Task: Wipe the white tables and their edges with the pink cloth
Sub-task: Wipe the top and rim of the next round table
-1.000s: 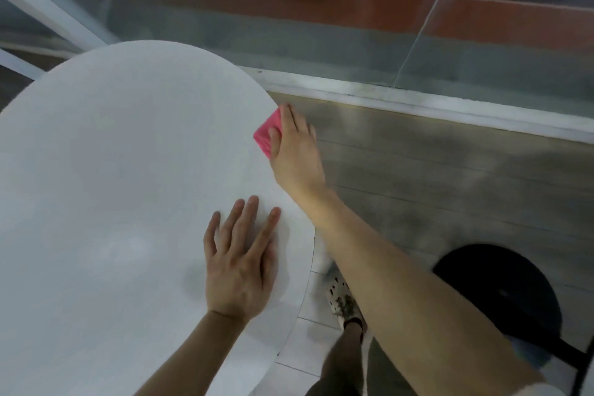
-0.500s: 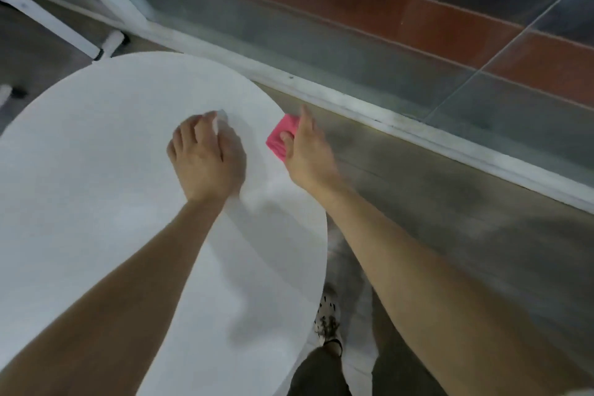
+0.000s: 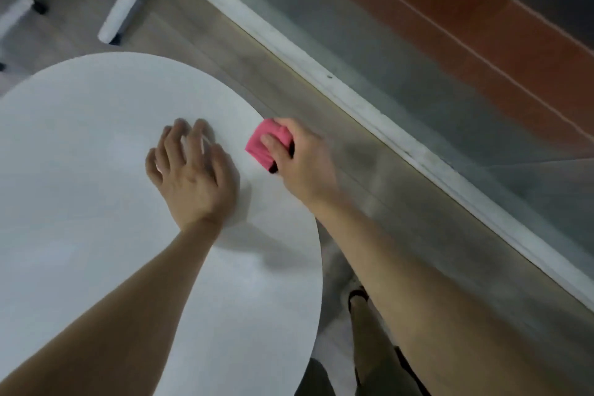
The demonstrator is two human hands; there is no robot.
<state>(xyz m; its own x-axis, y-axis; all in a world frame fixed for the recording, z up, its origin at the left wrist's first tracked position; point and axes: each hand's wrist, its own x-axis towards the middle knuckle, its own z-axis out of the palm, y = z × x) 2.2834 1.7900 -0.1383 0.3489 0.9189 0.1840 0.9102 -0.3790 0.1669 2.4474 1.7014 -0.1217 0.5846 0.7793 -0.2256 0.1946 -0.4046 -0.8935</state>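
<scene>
Head view, right hand [image 3: 303, 164] fingers gripping folded pink cloth [image 3: 265, 145] against the round white worktop [image 3: 80, 202] right edge, left hand [image 3: 193, 177] flat on top, fingers spread wide.

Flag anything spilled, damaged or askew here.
Nothing stands out. The round white table shows no spill or damage; the right hand grips the pink cloth at its rim, the left hand rests on top.
</scene>
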